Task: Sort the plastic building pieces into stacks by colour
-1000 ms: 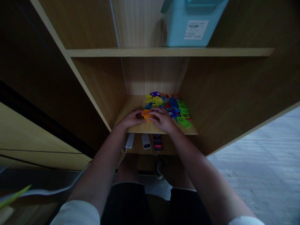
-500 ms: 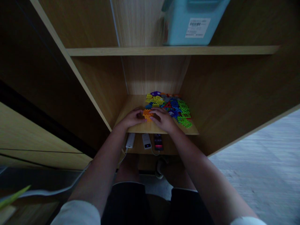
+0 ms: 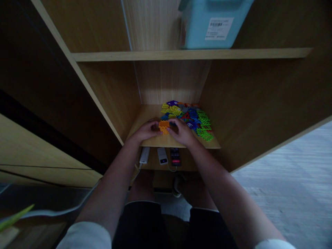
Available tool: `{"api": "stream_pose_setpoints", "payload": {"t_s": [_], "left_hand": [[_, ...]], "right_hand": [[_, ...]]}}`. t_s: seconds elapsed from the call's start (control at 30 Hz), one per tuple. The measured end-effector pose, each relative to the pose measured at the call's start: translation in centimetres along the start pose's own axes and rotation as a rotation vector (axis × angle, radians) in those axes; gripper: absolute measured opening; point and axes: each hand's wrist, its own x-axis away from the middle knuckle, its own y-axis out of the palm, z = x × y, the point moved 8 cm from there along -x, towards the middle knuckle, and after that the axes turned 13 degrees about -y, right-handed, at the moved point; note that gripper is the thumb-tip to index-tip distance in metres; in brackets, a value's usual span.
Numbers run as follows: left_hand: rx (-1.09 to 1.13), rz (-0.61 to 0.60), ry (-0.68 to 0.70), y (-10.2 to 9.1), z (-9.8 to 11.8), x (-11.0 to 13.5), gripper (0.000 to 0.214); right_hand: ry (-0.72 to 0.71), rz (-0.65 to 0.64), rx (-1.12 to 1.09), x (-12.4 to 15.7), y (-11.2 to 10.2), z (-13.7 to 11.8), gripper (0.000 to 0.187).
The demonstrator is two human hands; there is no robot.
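Note:
An orange block of interlocking plastic pieces [image 3: 164, 127] is held just above the wooden shelf [image 3: 155, 141], near its front edge. My left hand [image 3: 148, 131] grips its left side between thumb and fingers. On the opposite side, my right hand [image 3: 181, 132] pinches it, with fingertips at the upper corner and the thumb lower down. The block looks box-shaped with toothed edges; its underside is hidden. Right behind my right hand lies a pile of loose interlocking pieces [image 3: 193, 114] in yellow, blue, red, purple and green.
A light-blue plastic bin [image 3: 197, 31] stands on the upper shelf. Under my hands, a lower shelf carries a white power strip [image 3: 144, 155], a white power bank [image 3: 162, 156] and a phone [image 3: 175, 157] joined by a cable. Cabinet walls close in on both sides.
My right hand's fingers have drawn back from over the orange block to its right edge, baring its top. The block has turned slightly; my left hand stays almost where it was.

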Motion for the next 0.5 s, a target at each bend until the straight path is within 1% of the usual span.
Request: {"api": "stream_pose_setpoints", "payload": {"t_s": [0.2, 0.5], "left_hand": [[0.014, -0.004, -0.016, 0.03, -0.25, 0.03, 0.049], [0.008, -0.002, -0.008, 0.03, -0.43, -0.12, 0.05]], "right_hand": [[0.005, 0.019, -0.014, 0.0, -0.18, 0.01, 0.032], [0.012, 0.008, -0.002, 0.04, -0.1, 0.16, 0.032]]}}
